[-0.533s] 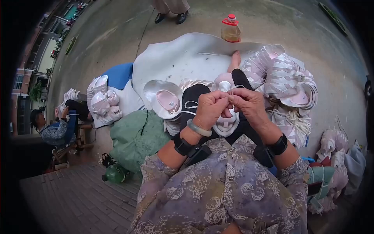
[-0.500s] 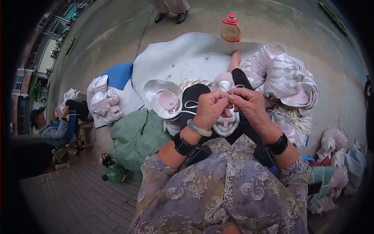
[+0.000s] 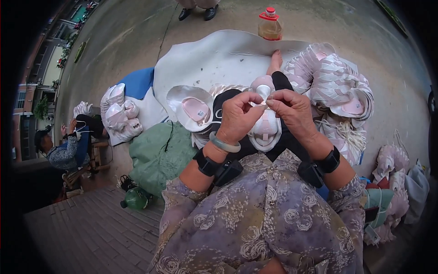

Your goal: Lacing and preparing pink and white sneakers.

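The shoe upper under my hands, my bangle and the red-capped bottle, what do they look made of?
Shoe upper: probably mesh or woven textile, mostly matt, judging by its fine grid texture. Bangle: perhaps polished stone or glass; it's pale, smooth and slightly glossy. Red-capped bottle: likely clear plastic, since it's see-through with a moulded-looking red handle.
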A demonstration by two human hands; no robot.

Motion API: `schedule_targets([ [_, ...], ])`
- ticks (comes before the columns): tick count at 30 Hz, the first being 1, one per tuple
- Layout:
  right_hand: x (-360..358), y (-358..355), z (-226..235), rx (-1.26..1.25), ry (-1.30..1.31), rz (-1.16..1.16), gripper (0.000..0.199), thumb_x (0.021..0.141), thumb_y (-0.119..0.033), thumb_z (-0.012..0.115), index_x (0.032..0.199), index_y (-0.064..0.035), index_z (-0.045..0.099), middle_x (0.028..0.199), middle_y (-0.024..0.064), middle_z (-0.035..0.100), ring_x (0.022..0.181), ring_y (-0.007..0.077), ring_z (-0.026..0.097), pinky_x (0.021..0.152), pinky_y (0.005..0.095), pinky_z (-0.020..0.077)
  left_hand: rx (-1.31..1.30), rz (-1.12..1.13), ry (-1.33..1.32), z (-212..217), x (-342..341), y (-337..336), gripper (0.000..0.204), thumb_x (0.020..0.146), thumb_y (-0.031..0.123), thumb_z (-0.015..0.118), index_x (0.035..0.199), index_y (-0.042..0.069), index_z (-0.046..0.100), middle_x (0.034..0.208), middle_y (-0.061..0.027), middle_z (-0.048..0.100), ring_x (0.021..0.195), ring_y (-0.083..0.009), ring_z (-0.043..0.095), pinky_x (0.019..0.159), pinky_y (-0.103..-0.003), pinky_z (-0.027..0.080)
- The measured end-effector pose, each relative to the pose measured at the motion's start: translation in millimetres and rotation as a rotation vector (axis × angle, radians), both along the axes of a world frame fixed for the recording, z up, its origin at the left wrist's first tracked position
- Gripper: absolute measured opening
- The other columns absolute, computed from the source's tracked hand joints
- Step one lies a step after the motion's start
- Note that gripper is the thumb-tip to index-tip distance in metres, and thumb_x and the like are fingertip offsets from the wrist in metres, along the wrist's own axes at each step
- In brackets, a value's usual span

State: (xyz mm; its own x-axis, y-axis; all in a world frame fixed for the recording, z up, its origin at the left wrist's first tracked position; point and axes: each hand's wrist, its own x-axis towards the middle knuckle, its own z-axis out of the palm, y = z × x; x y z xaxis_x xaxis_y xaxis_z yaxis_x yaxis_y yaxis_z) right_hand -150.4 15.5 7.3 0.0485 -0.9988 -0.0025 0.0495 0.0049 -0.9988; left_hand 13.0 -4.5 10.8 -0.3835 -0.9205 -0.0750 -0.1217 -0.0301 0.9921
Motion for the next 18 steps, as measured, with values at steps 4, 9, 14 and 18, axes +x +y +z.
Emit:
schedule_targets([
  [4,4.2,-5.1,38.9,-0.427,0.279,0.049,0.009,0.075,-0.005,0.058,0.079,0.002,0.056,0.072,0.0048,0.058,0.065,0.0101,0.053,0.059,0.0229,0.0423,-0.397,-0.02,0.237,20.0,-18.7,-14.3,0.041,0.071,-0.002,0.056,0.11,-0.001,0.044,0.098,-0.0059,0.053,0.086,-0.0094,0.052,0.074,-0.021,0.042],
  [9,-13.3,-17.0,94.4,-0.368,-0.154,-0.036,0.013,0.084,-0.013,0.052,0.089,-0.0022,0.055,0.078,0.0049,0.058,0.071,0.0146,0.056,0.062,0.0262,0.0434,-0.132,-0.26,0.471,26.4,-40.3,-7.0,0.035,0.077,0.006,0.057,0.108,0.001,0.042,0.087,-0.0016,0.05,0.079,-0.0071,0.047,0.071,-0.022,0.04],
  [14,-93.8,-36.3,123.0,-0.335,-0.308,-0.084,0.019,0.089,-0.018,0.042,0.099,-0.002,0.048,0.08,0.0052,0.053,0.067,0.0102,0.052,0.069,0.0264,0.046,0.006,-0.413,0.203,-12.4,-27.1,5.1,0.011,0.083,0.012,0.052,0.09,0.003,0.053,0.067,0.0033,0.048,0.058,-0.0018,0.044,0.052,-0.016,0.037],
  [18,-172.3,-37.5,130.2,-0.329,-0.345,-0.145,0.024,0.09,-0.019,0.041,0.102,0.0011,0.048,0.066,0.0,0.045,0.051,0.0071,0.04,0.05,0.0188,0.0368,0.123,-0.536,0.073,-31.7,-22.7,19.9,0.009,0.077,0.011,0.056,0.076,0.003,0.054,0.061,0.0002,0.049,0.059,-0.005,0.043,0.053,-0.021,0.036],
])
